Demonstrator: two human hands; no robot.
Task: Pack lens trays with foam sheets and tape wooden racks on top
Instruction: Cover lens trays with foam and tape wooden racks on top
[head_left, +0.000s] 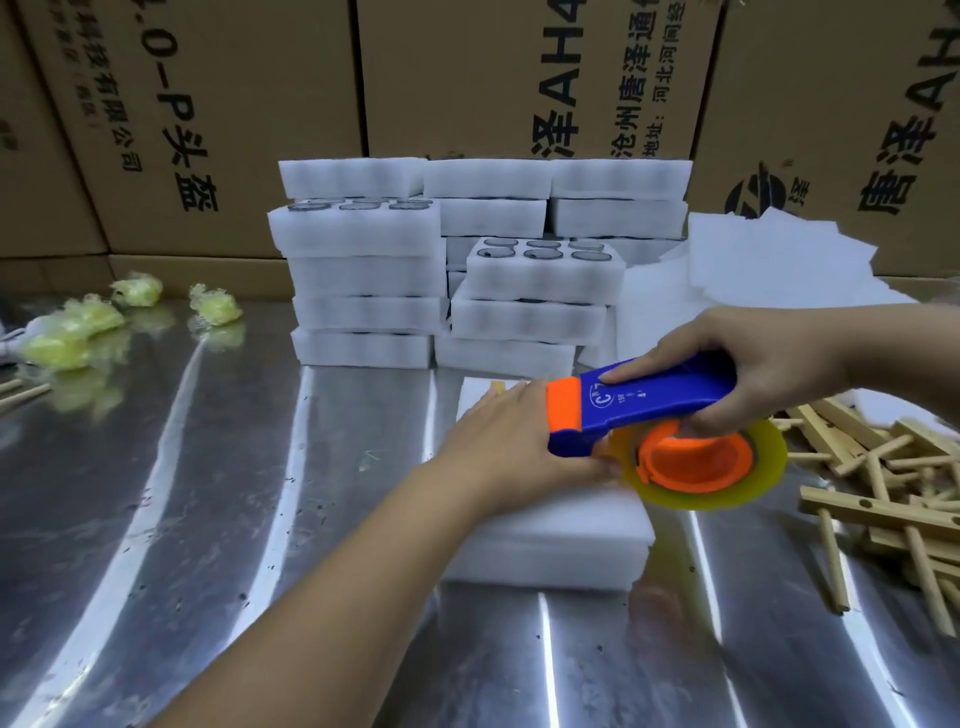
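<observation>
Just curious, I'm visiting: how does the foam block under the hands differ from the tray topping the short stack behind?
The foam block looks plain on top; the stacked tray shows six round wells. The foam block lies on the metal table under the left hand and tape dispenser; the stacked tray rests on other trays, untouched. Both are white foam.

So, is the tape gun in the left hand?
No, the right hand grips the tape gun; the left hand presses on the foam pack.
</observation>
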